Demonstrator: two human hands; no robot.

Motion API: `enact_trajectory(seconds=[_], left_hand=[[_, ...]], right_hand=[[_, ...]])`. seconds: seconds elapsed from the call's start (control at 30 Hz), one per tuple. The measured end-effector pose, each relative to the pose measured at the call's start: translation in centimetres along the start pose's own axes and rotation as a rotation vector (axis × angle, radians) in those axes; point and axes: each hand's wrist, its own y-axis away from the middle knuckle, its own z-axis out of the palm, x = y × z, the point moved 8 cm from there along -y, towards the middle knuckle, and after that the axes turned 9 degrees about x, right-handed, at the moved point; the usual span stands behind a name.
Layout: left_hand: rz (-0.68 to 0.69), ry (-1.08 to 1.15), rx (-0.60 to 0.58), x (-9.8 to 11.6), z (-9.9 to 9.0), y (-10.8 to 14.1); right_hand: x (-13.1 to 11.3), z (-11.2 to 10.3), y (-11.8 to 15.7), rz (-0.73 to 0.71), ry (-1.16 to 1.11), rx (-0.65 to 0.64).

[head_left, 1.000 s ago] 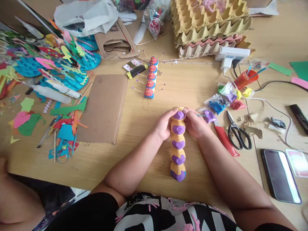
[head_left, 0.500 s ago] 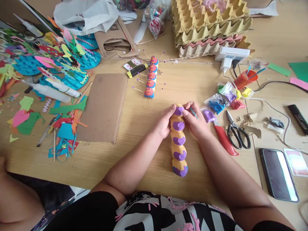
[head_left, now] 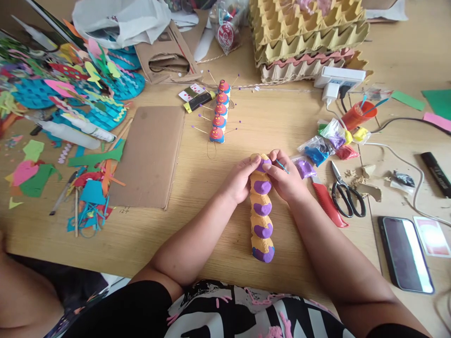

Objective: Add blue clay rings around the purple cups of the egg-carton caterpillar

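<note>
Egg-carton strip (head_left: pixel 261 209), orange with purple patches, runs vertically just right of center frame, far end up. Left hand (head_left: pixel 240 180) at its top-left edge: thumb on the end purple patch, fingers closed around the side. Right hand (head_left: pixel 288 179) at top-right: thumb pressed on the same patch, fingers curled, thin blue stick (head_left: pixel 282 166) tucked in them. Forearms angle in from lower left and lower right.

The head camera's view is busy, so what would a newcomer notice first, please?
Probably the yellow strip with purple patches, its far end between the left hand and right hand. Beyond it, slightly left, is a row of red-and-blue figures. Stacked egg trays stand behind, further right.
</note>
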Motion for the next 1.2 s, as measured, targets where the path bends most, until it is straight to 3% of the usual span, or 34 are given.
enact_trajectory(seconds=[0.2,0.37,0.6,0.93,1.2], left_hand=[[0.041,-0.021,-0.053,0.3,0.3,0.2],[0.022,-0.013,0.018,0.0,-0.4,-0.1],[-0.004,0.0,0.004,0.1,0.4,0.2],[0.026,-0.003,0.014,0.1,0.4,0.1],[0.015,0.038,0.034,-0.1,-0.2,-0.1]], right_hand=[[-0.1,0.2,0.1,0.002,-0.02,-0.013],[-0.3,0.4,0.1,-0.01,0.001,-0.017],[0.2,0.3,-0.1,0.056,-0.062,0.052],[-0.1,1.0,0.3,0.103,-0.064,0.018],[-0.2,1.0,0.3,0.05,-0.034,-0.021]])
